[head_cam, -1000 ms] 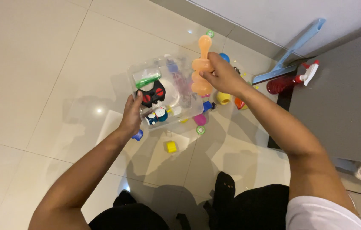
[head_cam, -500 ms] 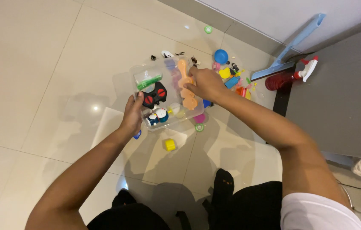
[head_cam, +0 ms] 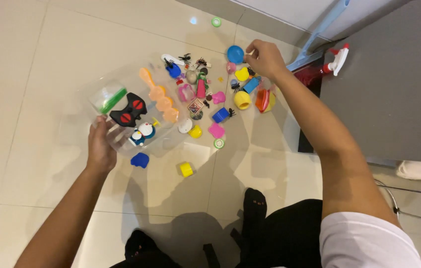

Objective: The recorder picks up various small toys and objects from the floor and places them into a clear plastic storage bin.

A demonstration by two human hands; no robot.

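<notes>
My left hand point(head_cam: 102, 148) grips the near rim of a clear plastic tub point(head_cam: 96, 82) that rests tilted on the tiled floor. Inside it lie an orange beaded toy point(head_cam: 161, 98), a black and red controller-shaped toy point(head_cam: 128, 109), a green and white piece point(head_cam: 108, 97) and a small blue and white figure point(head_cam: 144, 133). My right hand point(head_cam: 266, 57) is stretched out to the far side of a scatter of small toys, next to a blue disc point(head_cam: 235, 53). Its fingers are curled together, and I cannot tell whether they pinch anything.
Loose toys lie between the hands: a yellow cup point(head_cam: 243, 100), a blue block point(head_cam: 220, 115), a pink piece point(head_cam: 216, 130), a yellow cap point(head_cam: 186, 169), a blue piece point(head_cam: 140, 160). A red spray bottle point(head_cam: 320, 71) and a grey cabinet point(head_cam: 394, 94) stand at the right.
My right hand lowered the orange beaded toy into the tub, let it go and reached out to the toys by the blue disc. My left hand kept its hold on the tub.
</notes>
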